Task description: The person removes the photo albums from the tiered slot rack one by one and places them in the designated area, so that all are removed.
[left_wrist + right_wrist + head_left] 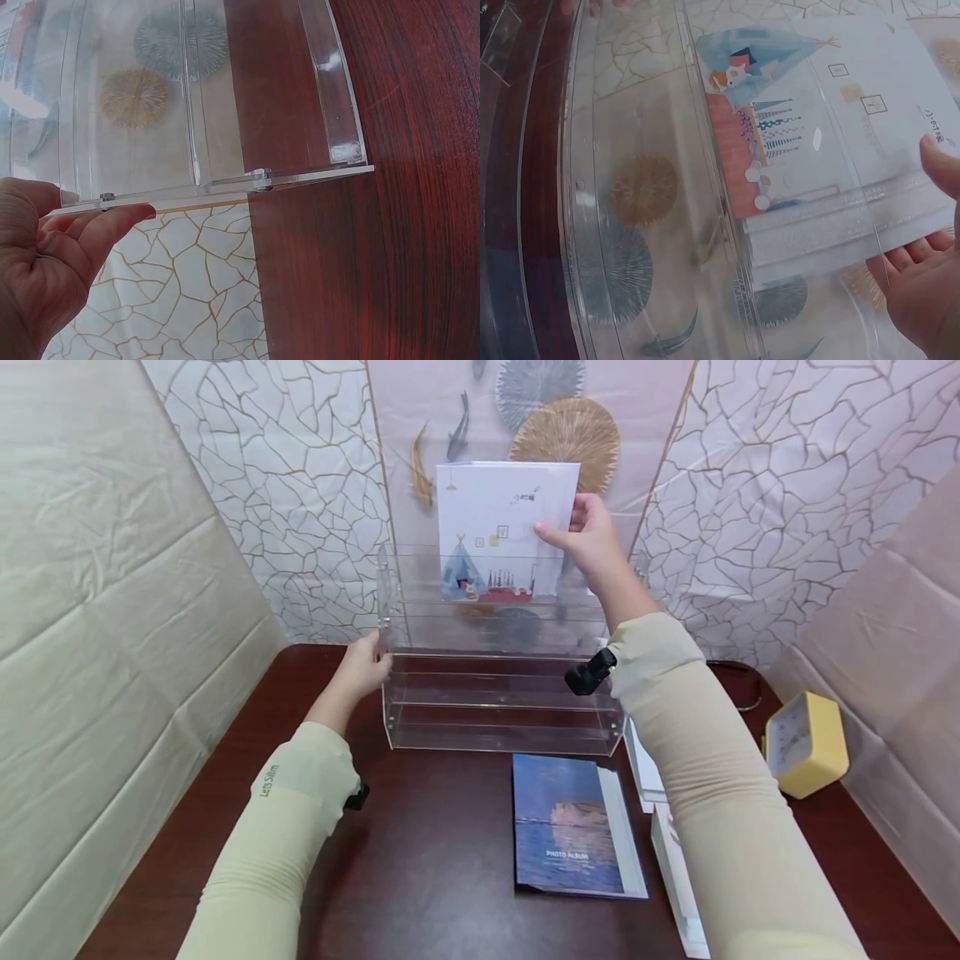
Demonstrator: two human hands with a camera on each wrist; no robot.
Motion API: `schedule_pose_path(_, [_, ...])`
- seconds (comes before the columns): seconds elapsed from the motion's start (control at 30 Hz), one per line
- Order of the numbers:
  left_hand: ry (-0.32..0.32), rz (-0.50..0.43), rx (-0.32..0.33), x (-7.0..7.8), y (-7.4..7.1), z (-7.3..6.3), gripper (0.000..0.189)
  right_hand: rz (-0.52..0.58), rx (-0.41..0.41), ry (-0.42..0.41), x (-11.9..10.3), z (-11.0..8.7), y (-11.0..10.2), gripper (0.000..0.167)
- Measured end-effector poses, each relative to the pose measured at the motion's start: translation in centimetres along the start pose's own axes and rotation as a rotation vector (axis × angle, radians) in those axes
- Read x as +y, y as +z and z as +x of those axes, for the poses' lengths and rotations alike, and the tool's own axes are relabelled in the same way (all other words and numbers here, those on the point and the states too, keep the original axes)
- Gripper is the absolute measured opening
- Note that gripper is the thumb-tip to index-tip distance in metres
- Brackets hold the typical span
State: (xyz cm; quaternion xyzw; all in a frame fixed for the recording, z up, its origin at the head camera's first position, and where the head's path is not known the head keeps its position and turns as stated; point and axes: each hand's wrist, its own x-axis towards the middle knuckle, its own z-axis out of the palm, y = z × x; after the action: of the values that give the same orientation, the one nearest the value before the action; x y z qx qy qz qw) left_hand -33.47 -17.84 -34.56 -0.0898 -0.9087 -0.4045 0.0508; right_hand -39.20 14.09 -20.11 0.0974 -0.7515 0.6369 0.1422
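A clear acrylic rack (501,702) with stepped tiers stands upright on the table. My right hand (596,545) holds a white album (480,510) by its right edge, thumb on the front cover and fingers behind. A blue tent drawing decorates the cover, and its lower part shows through the rack's clear top panel. In the right wrist view the album (810,112) has its bottom edge at the top tier. My left hand (363,667) grips the rack's left side panel; the left wrist view shows thumb and fingers (112,232) on either side of that panel.
A blue photo album (562,827) lies on the table in front of the rack. Two white books, one farther back (647,772) and one nearer (678,881), lie to its right, partly behind my right sleeve. A yellow clock (813,747) stands far right. Patterned cloth (315,485) hangs behind.
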Motion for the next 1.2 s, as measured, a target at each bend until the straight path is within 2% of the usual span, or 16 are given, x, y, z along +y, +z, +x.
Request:
schedule_pose_path(0.23, [0.017, 0.012, 0.001, -0.1, 0.0, 0.0, 0.031, -0.137, -0.039, 0.003, 0.0, 0.2, 0.5, 0.053])
schedule_pose_path(0.47, [0.028, 0.011, 0.010, -0.1, 0.0, -0.1, 0.032, -0.288, -0.006, -0.119, 0.3, 0.4, 0.9, 0.057])
schedule_pose_path(0.93, [0.025, 0.019, 0.010, -0.3, 0.1, 0.0, 0.034, -0.213, 0.013, -0.086, -1.3, 0.4, 2.5, 0.057])
schedule_pose_path(1.2, [0.028, 0.022, 0.014, -0.2, 0.1, 0.0, 0.031, -0.156, 0.039, -0.137, -2.2, 0.9, 3.6, 0.056])
